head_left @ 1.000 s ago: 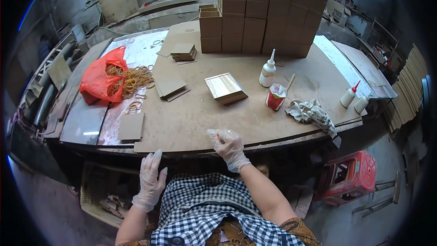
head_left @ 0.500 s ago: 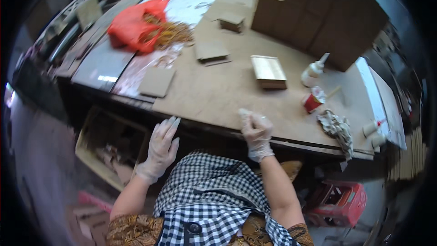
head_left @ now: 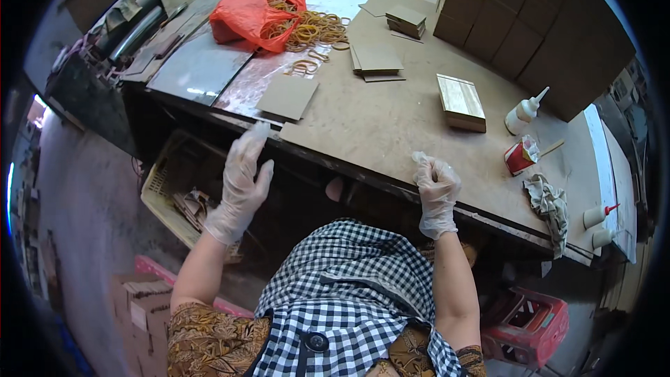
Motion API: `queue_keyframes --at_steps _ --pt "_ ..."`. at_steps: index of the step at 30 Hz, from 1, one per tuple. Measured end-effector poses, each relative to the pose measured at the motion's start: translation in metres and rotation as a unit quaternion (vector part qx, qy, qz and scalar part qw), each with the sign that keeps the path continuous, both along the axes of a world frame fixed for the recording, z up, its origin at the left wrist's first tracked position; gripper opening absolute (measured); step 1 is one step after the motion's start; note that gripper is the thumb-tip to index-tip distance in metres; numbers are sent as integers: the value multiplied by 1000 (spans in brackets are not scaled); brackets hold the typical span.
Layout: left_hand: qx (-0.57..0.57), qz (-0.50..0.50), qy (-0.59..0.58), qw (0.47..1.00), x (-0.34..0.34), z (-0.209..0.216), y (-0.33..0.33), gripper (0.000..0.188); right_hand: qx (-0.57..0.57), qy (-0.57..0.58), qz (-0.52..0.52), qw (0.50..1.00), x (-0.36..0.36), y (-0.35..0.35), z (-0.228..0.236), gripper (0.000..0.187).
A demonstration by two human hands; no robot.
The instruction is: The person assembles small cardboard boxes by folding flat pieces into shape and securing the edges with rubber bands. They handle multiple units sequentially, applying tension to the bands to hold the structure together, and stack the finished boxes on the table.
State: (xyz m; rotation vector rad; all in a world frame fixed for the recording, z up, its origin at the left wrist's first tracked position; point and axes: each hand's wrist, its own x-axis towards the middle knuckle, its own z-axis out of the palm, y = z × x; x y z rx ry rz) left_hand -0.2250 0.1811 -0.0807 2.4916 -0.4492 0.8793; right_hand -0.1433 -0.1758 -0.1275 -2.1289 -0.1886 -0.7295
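Note:
My left hand (head_left: 243, 177), in a thin translucent glove, hovers by the near table edge with its fingers stretched out and nothing in it. My right hand (head_left: 438, 187), gloved the same way, is at the front edge with its fingers curled together. Whether anything small is inside that grip is hidden. Beyond the right hand lies a flat wooden block (head_left: 461, 101) with a pale top and brown sides. A square piece of brown board (head_left: 287, 96) lies nearest my left hand. Farther back rest a few stacked boards (head_left: 375, 59) and a smaller stack (head_left: 406, 22).
A red plastic bag (head_left: 241, 17) spills rubber bands (head_left: 317, 30) at the back left. Brown blocks (head_left: 530, 21) form a wall at the back right. On the right are a glue bottle (head_left: 520, 117), a red cup (head_left: 519, 156) and a rag (head_left: 548, 206). A crate (head_left: 164, 199) stands below left.
The view has shifted, so the table's things appear farther right. My left hand is still stretched out, now nearer the table edge. My right hand remains curled at the front edge.

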Motion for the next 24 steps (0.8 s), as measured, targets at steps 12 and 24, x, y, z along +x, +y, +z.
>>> queue_keyframes --at_steps 12,24 --pt "-154 -158 233 947 169 67 14 55 41 103 24 994 -19 -14 27 10" --pt "-22 -314 230 921 242 49 -165 120 -42 28 58 997 -9 -17 35 6"
